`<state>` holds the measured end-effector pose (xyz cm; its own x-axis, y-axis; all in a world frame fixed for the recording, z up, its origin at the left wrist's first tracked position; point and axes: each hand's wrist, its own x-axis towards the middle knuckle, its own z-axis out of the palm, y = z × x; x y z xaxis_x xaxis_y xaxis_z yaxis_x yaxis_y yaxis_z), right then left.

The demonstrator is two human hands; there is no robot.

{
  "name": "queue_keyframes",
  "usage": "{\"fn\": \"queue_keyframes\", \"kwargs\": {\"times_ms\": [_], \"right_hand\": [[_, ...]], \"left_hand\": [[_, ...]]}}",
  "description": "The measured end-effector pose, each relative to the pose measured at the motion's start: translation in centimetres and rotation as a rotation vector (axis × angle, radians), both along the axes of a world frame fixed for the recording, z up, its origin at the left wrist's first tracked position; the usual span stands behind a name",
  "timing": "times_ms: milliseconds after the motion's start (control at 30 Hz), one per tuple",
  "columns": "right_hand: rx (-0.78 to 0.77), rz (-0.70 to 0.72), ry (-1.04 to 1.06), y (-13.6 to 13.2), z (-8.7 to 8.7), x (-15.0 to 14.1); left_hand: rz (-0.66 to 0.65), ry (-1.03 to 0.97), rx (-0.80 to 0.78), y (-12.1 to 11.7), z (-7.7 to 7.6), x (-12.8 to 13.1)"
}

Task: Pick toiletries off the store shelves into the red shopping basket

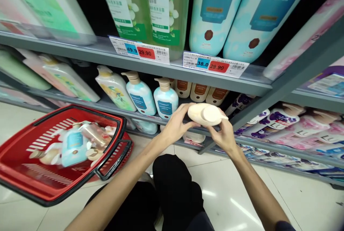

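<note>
Right now both hands are meeting around a cream pump bottle (205, 114) just right of the middle of the frame, in front of the lower shelf (107, 104). The left hand (176, 125) is curling its fingers (185, 108) over the bottle's rounded body from the left side, thumb pressing underneath. The right hand (224, 136) is coming up from below and to the right, its fingers closing on the pump end, where the nozzle is pointing right. So both grips are pressing on the bottle, and it is lying sideways in the air, clear of the shelf edge.

Behind it, two light blue pump bottles (153, 96) are standing upright on the lower shelf, with a row of brown-labelled cream bottles (199, 91) sitting just right of them. Purple-patterned bottles (271, 119) are lying tilted toward the right edge of the frame.

At the lower left, a red shopping basket (16, 152) is hanging beside the person's arm, holding a blue bottle and several pale ones. Along the upper shelf rail, price tags (215, 64) are showing 38.0 and 29.90, beneath large green refill bottles (150, 5) and large blue bottles (236, 12). The person's dark-clad knees are filling the bottom centre above a glossy tiled floor (236, 195).
</note>
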<state>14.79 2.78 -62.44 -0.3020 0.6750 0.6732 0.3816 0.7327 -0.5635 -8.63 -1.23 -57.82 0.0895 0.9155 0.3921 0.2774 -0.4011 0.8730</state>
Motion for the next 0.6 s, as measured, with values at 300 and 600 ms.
{"fn": "queue_keyframes", "kwargs": {"times_ms": [300,600], "right_hand": [[-0.229,-0.01,0.099,4.3,-3.4,-2.5],[-0.261,-0.16,0.104,6.4,-5.3,-3.4]], "left_hand": [[0.007,-0.236,-0.121,5.6,-5.7,1.8],[0.094,-0.319,-0.127,9.3,-8.6,2.6]]}}
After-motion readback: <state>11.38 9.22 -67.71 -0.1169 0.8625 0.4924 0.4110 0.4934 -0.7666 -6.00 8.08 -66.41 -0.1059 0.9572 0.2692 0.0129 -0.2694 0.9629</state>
